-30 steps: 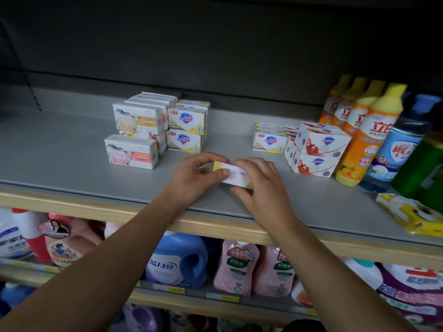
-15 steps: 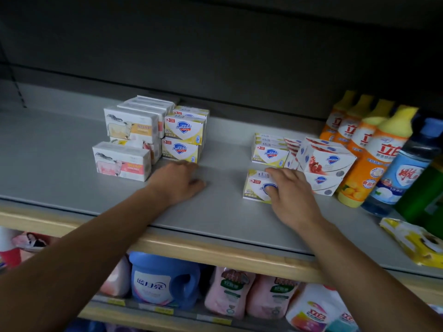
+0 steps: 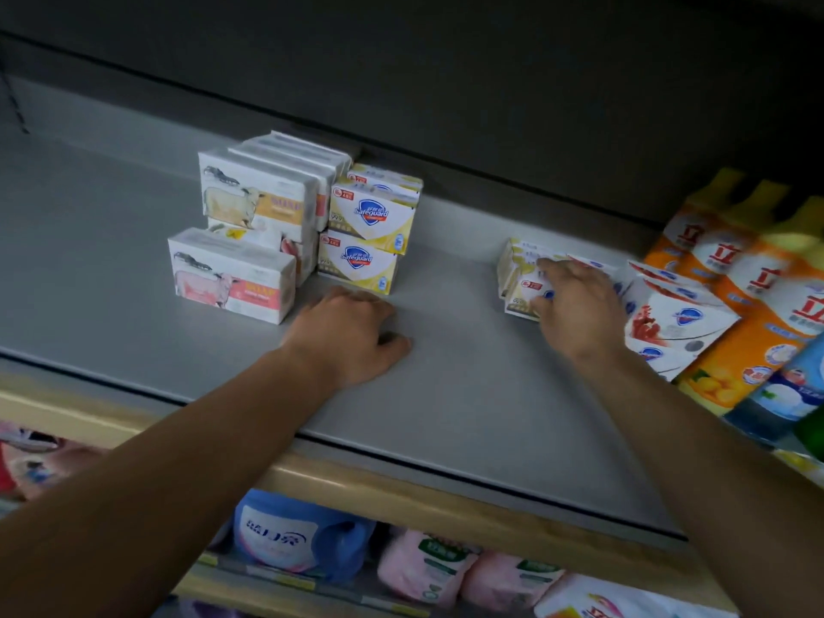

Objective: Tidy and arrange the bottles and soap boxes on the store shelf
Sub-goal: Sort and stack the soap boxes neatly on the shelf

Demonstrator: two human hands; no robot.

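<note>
Soap boxes: yellow-and-white soap box [image 3: 519, 287] lies on the grey shelf [image 3: 468, 394] right of centre, set against the yellow stack [image 3: 517, 256] behind it.
Right hand [image 3: 575, 305]: fingers spread over the top and front of that box, touching it; whether they curl round it I cannot tell.
Left hand [image 3: 348, 336]: flat on the bare shelf, palm down, fingers relaxed, holding nothing, just in front of the Safeguard boxes [image 3: 368, 234].
Readable writing: "Safeguard" with a blue shield on the two stacked yellow-and-white boxes; "SOAP" faintly on the sheep-print boxes [image 3: 232, 274] to their left.
Red-print boxes [image 3: 673, 318]: white, with a blue shield logo, piled just right of the right hand; text too blurred to read.
Bottles: orange bottles [image 3: 731, 314] with yellow caps bear a large red Chinese character on white; a blue bottle [image 3: 784, 394] stands beside them at the front.
Lower shelf: blue jug [image 3: 290, 537] with Chinese lettering, pink pouches [image 3: 428, 568].
Change: half a second ago the box lay farther forward under the right hand; now it sits back against its stack. The left hand has stayed on the shelf.
</note>
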